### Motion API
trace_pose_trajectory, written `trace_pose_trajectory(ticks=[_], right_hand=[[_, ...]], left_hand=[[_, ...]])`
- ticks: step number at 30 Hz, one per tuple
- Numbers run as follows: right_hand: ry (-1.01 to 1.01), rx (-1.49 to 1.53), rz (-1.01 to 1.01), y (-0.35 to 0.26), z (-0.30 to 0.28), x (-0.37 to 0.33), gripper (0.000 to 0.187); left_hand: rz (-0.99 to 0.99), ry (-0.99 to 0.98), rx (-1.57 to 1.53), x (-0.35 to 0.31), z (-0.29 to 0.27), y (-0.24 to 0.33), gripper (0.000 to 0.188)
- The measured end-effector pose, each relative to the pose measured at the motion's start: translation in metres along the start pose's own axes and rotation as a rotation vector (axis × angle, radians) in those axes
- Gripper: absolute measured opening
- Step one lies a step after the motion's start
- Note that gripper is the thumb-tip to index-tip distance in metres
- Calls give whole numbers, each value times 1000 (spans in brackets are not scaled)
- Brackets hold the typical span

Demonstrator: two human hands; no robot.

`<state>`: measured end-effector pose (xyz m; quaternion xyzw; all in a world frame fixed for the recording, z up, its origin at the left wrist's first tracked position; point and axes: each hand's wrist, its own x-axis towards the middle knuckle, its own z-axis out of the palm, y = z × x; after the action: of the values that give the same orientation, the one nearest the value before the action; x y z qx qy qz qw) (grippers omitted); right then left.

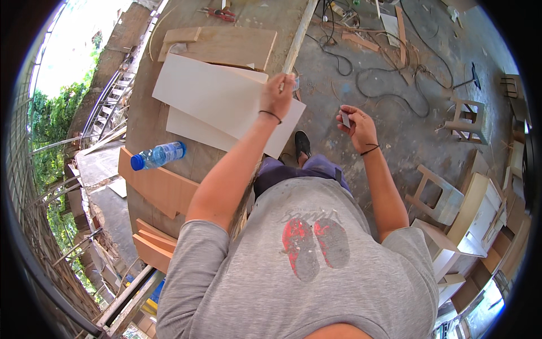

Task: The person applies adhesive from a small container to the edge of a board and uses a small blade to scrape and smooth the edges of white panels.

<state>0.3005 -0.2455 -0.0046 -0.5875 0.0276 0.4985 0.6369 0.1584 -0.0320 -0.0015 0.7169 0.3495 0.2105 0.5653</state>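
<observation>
My left hand (276,97) is closed in a fist over the right end of a white panel (203,90) on the workbench. What its fingers hold is mostly hidden; a small pale tip shows at the knuckles. Beneath that panel lies a second white panel (195,126), turned at an angle to it. Out over the floor, to the right of the bench, my right hand (361,133) pinches a small flat grey piece (345,118) between thumb and fingers.
On the bench (237,14) are wooden boards (243,46), red-handled pliers (219,14), a blue-capped water bottle (159,155) and brown boards (158,183). Black cable (389,93) loops across the floor at right. Stools (470,121) and a pale cabinet (471,214) stand further right.
</observation>
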Motion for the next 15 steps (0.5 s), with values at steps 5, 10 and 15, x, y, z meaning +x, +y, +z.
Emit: trace_pose_trajectory(ticks=[5,10,15], right_hand=[[-41,-144,-71,36,-2,-4,19],[-18,-802,-700,48,28,-12,21],[-55,-1000,-955,21,69,-11,23]], left_hand=[[508,-11,780,-27,-75,-7,40],[423,-106,1015,-45,-106,-22,60],[400,-117,1032,-45,-103,-19,64]])
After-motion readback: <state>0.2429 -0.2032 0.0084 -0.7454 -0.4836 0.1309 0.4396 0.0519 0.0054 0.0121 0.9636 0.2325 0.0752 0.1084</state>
